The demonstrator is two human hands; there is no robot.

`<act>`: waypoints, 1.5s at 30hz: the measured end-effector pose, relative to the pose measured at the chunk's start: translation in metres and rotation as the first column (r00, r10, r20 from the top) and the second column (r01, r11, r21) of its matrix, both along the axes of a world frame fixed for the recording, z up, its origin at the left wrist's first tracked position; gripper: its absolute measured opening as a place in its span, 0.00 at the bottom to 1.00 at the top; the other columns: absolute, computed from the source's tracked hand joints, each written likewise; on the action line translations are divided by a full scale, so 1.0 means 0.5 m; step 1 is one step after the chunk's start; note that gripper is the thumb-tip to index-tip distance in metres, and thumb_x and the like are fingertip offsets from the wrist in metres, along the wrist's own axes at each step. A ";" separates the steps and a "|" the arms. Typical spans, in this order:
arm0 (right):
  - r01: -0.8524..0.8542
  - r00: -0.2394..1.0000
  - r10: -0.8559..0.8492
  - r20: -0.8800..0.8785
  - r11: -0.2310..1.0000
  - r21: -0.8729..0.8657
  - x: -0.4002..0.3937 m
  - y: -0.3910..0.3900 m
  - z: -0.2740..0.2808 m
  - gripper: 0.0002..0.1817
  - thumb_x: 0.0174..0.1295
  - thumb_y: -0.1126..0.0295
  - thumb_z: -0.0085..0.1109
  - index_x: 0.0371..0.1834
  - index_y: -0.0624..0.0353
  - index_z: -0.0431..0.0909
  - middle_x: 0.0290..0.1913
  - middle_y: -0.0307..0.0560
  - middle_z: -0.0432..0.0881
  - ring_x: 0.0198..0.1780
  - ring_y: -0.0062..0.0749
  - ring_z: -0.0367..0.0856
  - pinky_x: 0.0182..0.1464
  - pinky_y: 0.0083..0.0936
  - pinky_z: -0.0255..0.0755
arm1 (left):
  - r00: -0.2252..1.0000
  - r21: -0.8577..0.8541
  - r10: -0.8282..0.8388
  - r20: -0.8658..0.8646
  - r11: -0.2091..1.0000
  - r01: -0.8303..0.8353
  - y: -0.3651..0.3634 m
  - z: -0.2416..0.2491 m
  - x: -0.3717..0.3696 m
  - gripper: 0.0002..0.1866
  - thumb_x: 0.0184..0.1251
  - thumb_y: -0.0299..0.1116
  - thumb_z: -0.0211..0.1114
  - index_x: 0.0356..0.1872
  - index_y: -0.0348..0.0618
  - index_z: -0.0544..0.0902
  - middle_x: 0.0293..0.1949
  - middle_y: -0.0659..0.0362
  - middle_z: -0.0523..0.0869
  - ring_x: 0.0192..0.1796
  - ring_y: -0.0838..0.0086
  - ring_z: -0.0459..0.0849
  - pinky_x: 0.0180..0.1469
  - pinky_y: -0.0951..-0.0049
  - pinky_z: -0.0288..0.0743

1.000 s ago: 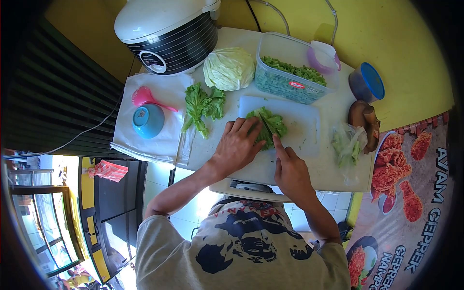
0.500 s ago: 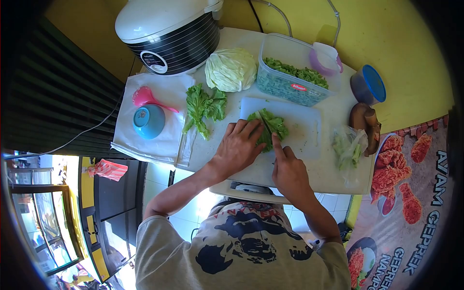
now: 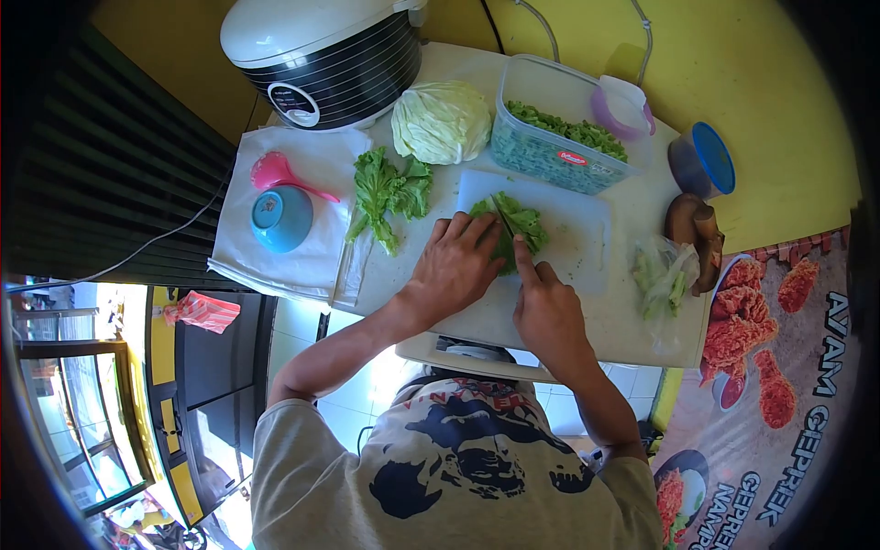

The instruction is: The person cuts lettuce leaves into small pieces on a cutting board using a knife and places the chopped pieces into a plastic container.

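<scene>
On a pale cutting board (image 3: 585,220) lies a small bunch of green lettuce (image 3: 524,223). My left hand (image 3: 458,263) presses down on its left side, fingers bent and close together. My right hand (image 3: 550,312) grips a knife (image 3: 502,216), index finger stretched along the top of it; the handle is hidden in the fist. The narrow dark blade lies across the lettuce, just right of my left fingertips. More lettuce leaves (image 3: 390,192) rest on the table left of the board. Behind the board stands a clear plastic container (image 3: 550,170) with cut greens inside.
A cabbage (image 3: 441,123) and a rice cooker (image 3: 325,78) stand at the back left. An upturned blue bowl (image 3: 281,220) and a pink ladle (image 3: 273,171) lie on white sheets. To the right are a plastic bag of greens (image 3: 662,280), a brown wooden object (image 3: 694,229) and a blue-lidded tub (image 3: 701,162).
The camera view has shifted slightly. My right hand and the knife have moved a little relative to the lettuce, while my left hand keeps pressing on it.
</scene>
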State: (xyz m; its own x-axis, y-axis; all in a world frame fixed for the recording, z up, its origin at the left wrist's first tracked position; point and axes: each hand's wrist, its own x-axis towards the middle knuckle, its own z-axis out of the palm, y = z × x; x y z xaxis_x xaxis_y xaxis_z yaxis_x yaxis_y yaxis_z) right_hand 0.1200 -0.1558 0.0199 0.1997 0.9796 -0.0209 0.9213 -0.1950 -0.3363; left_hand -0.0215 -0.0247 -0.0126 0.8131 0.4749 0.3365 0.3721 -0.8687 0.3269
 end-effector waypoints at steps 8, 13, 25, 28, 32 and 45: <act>0.013 1.000 -0.013 -0.006 1.000 -0.012 -0.008 -0.006 -0.005 0.45 0.58 0.78 0.62 0.83 0.61 0.59 0.43 0.63 0.82 0.31 0.60 0.89 0.34 0.49 0.85 | 1.000 -0.014 -0.018 0.022 1.000 0.018 0.001 -0.002 -0.005 0.27 0.67 0.39 0.73 0.63 0.35 0.82 0.64 0.51 0.82 0.59 0.56 0.79 0.60 0.56 0.73; -0.015 1.000 0.017 -0.026 0.996 0.089 0.010 0.021 -0.046 0.46 0.57 0.79 0.62 0.84 0.61 0.59 0.47 0.66 0.83 0.32 0.61 0.88 0.35 0.49 0.85 | 0.999 -0.010 -0.042 0.027 0.999 0.043 0.007 -0.003 -0.005 0.27 0.66 0.39 0.73 0.63 0.36 0.83 0.63 0.51 0.82 0.58 0.56 0.79 0.59 0.56 0.74; -0.001 0.997 0.003 -0.082 1.000 0.023 0.010 -0.042 -0.013 0.42 0.61 0.79 0.60 0.83 0.58 0.61 0.39 0.59 0.82 0.30 0.57 0.86 0.34 0.48 0.83 | 1.000 -0.008 -0.020 -0.003 1.000 0.020 0.006 0.005 -0.004 0.27 0.67 0.40 0.73 0.63 0.35 0.83 0.62 0.51 0.81 0.58 0.57 0.78 0.60 0.56 0.73; -0.005 0.997 0.005 -0.077 1.000 -0.003 0.012 -0.076 -0.004 0.42 0.63 0.79 0.59 0.84 0.58 0.61 0.38 0.57 0.81 0.27 0.55 0.85 0.33 0.47 0.82 | 1.000 -0.011 -0.016 -0.008 1.000 0.016 0.003 0.007 -0.003 0.27 0.68 0.40 0.73 0.63 0.35 0.83 0.63 0.51 0.81 0.58 0.57 0.78 0.60 0.57 0.73; -0.011 0.996 0.009 -0.086 1.000 -0.017 0.010 -0.126 0.003 0.42 0.64 0.79 0.59 0.84 0.57 0.60 0.37 0.56 0.81 0.25 0.53 0.83 0.31 0.46 0.81 | 1.000 -0.018 -0.014 -0.004 1.000 0.014 0.003 0.004 -0.003 0.27 0.68 0.40 0.73 0.63 0.34 0.83 0.63 0.52 0.81 0.58 0.57 0.78 0.60 0.57 0.73; 0.177 0.916 -0.099 -0.389 0.969 0.170 0.078 -0.132 0.090 0.28 0.71 0.76 0.60 0.75 0.58 0.73 0.36 0.63 0.87 0.33 0.55 0.88 0.38 0.44 0.80 | 0.968 -0.312 0.044 0.248 0.949 0.036 0.059 0.034 -0.001 0.21 0.71 0.33 0.72 0.61 0.34 0.84 0.55 0.44 0.86 0.56 0.49 0.84 0.62 0.53 0.77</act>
State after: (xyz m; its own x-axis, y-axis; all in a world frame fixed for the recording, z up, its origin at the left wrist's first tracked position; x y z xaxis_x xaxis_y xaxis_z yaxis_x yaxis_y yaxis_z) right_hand 0.1589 -0.2217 0.0650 0.3487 0.9346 0.0702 0.6880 -0.2044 -0.6963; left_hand -0.0222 0.0048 0.0042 0.7202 0.5916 0.3623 0.2468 -0.7066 0.6631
